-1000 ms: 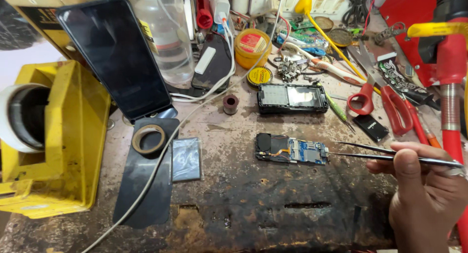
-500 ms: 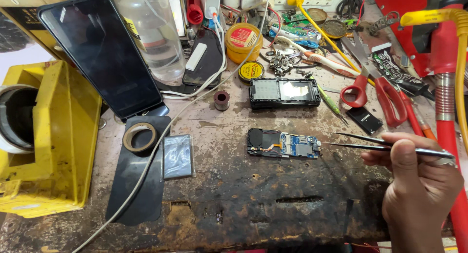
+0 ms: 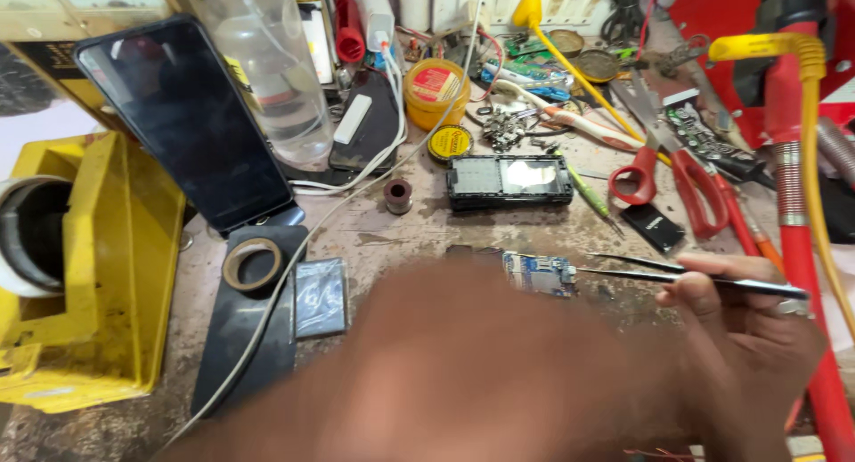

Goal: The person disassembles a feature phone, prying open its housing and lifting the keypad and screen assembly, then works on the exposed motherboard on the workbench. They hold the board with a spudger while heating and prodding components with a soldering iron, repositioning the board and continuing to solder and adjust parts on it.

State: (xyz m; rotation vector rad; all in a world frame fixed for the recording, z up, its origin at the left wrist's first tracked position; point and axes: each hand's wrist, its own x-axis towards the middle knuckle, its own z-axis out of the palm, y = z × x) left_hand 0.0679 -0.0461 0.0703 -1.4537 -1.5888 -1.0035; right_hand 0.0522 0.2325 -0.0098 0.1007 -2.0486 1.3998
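My right hand point(image 3: 748, 346) sits at the right of the bench and grips metal tweezers point(image 3: 677, 275). The tweezer tips point left and reach the right end of a small blue circuit board point(image 3: 539, 273) lying on the worn bench top. My left hand or forearm point(image 3: 463, 373) sweeps across the lower middle as a large blur and covers the board's left part. Its fingers cannot be made out. A black phone housing point(image 3: 509, 181) lies flat just behind the board.
A dark phone point(image 3: 183, 124) leans at the back left above a tape roll point(image 3: 251, 264) and a silver battery point(image 3: 321, 295). A yellow box point(image 3: 98, 275) stands at the left. Red scissors point(image 3: 686, 173), a yellow tin point(image 3: 435, 93), a clear bottle point(image 3: 276, 70) and a red hose point(image 3: 802, 248) crowd the back and right.
My left arm has swept in from below and now hides the board's left end and the bench in front. The right hand with the tweezers stays at the board.
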